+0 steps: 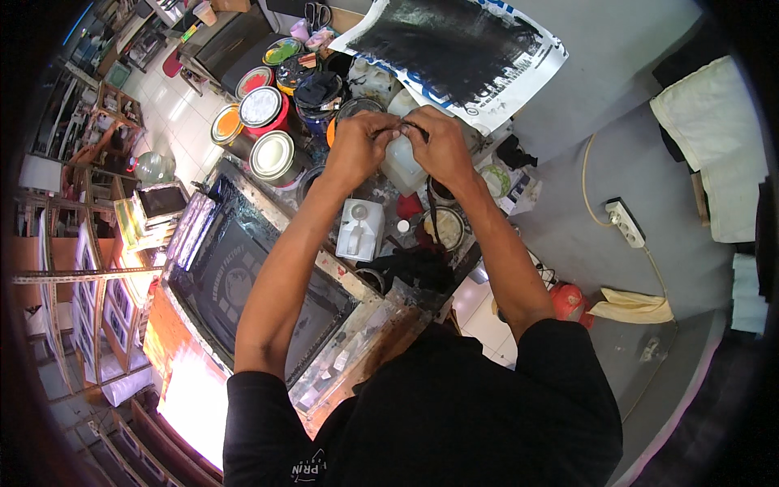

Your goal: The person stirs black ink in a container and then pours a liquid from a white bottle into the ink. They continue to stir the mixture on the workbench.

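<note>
My left hand (pixel 362 146) and my right hand (pixel 441 144) meet at the far side of the cluttered bench, fingers closed in pinches with the tips nearly touching. What they pinch is too small or too hidden to make out. Right below and between them stands a translucent plastic bottle (pixel 403 167); whether the fingers touch it I cannot tell. Nearer to me is a white plastic jug (pixel 359 232) with a handle. Beside that jug lies a small white cap (pixel 403 226). An open tub of pale paste (pixel 445 227) sits to the right, with dark cloth (pixel 415 268) in front.
Several ink cans, among them a white-topped one (pixel 273 157) and an orange one (pixel 227 124), crowd the left. A framed printing screen (pixel 251 280) lies under my left forearm. A black-smeared sheet (pixel 454 49) rises behind my hands. A power strip (pixel 626 222) is at right.
</note>
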A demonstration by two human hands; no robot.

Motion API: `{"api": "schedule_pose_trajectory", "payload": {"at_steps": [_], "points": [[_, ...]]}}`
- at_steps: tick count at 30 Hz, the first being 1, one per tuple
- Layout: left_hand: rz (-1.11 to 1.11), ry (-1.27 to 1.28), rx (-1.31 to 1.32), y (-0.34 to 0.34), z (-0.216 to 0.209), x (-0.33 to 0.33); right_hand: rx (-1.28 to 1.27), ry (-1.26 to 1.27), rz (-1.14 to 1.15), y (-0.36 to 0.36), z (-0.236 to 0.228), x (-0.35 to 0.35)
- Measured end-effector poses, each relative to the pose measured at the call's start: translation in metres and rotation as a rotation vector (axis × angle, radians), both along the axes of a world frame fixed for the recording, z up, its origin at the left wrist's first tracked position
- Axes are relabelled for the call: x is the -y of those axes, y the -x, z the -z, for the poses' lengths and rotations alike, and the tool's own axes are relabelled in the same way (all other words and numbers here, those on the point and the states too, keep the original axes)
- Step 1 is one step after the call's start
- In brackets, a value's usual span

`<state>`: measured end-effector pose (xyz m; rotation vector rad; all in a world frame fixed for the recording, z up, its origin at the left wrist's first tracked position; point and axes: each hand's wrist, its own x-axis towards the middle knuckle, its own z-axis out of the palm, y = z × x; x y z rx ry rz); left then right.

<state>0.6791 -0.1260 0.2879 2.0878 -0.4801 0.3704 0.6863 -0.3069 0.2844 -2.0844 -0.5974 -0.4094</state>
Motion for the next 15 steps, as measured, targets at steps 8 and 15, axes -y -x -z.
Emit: {"api": "schedule_pose_trajectory", "payload": {"at_steps": [8, 15], "points": [[0.024, 0.640, -0.613, -0.010, 0.000, -0.005, -0.209, -0.083, 0.109, -0.010, 0.000, -0.012], [-0.059, 0.698, -1.003, -0.024, -0.017, -0.005, -0.282, 0.060, 0.175, -0.015, -0.012, -0.016]]}}
